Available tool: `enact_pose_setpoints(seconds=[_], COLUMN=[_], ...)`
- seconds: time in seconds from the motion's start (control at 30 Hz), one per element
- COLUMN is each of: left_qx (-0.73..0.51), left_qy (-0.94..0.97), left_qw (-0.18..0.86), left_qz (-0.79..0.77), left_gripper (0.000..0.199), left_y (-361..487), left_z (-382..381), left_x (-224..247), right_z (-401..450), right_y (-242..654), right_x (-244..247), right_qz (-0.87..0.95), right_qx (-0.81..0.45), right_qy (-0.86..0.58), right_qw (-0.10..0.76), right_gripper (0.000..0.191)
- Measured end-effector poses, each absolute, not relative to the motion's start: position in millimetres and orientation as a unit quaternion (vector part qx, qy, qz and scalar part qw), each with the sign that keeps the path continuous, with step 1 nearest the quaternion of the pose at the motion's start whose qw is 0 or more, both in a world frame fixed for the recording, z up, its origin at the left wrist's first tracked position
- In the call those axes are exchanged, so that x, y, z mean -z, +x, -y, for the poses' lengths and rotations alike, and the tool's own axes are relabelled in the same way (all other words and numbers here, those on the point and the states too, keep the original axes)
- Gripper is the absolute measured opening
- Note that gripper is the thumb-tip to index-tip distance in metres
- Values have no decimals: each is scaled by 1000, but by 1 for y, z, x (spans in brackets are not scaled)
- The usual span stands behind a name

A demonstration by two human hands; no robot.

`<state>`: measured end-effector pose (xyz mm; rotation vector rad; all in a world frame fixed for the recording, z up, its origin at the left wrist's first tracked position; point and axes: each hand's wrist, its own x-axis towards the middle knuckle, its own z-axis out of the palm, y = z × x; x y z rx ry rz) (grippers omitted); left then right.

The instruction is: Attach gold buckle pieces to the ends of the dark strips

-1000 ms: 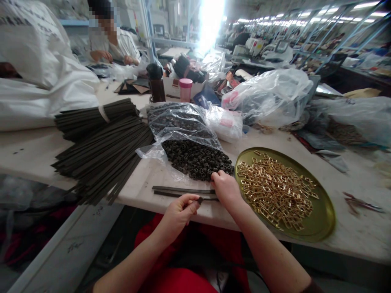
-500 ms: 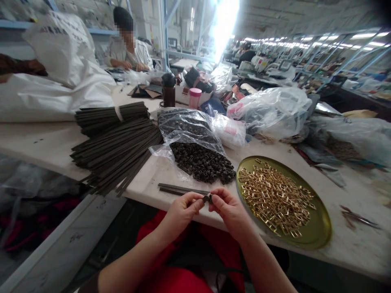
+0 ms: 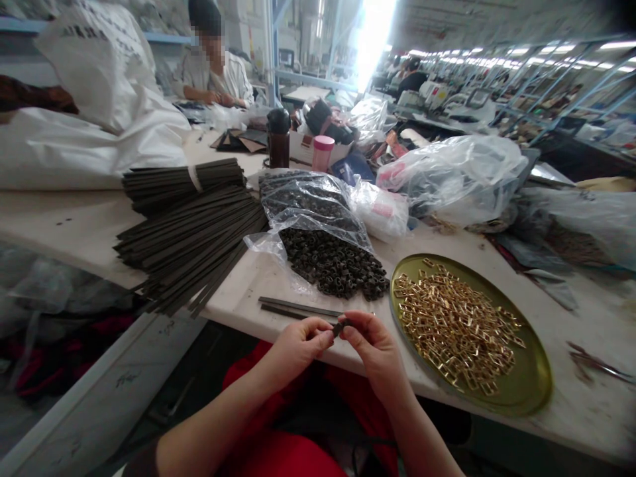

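Two hands, the left hand [image 3: 303, 341] and the right hand [image 3: 375, 344], pinch one small dark piece [image 3: 338, 328] between closed fingers above the near edge of the table [image 3: 238, 291], beside flat strips [image 3: 293, 305]. Good control likely depends on light, opposed fingertips and a steady left hold.

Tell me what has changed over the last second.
The right hand has drawn back from the front edge of the dark loop pile to meet the left hand; both now pinch a small dark piece. The left hand kept its hold. The loop pile, dark strips and tray stayed put.
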<state>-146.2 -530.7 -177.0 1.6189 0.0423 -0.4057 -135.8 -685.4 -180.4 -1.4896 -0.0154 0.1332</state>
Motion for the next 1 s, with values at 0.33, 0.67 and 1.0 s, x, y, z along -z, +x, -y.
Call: enact_pose_setpoints(seconds=[0.33, 0.67, 1.0], left_qx=[190, 147, 133], left_qy=[792, 790, 800], left_qw=[579, 595, 586], left_qz=[35, 19, 4], left_gripper=[23, 24, 24], left_y=[-144, -150, -156], left_z=[525, 536, 539], left_x=[179, 170, 174], right_z=[695, 682, 682], right_y=[-126, -140, -148], right_x=[180, 182, 182], right_qz=[199, -7, -41], right_qx=[2, -53, -77], right_qy=[-821, -726, -683], right_qw=[536, 686, 725], right_gripper=[17, 25, 21])
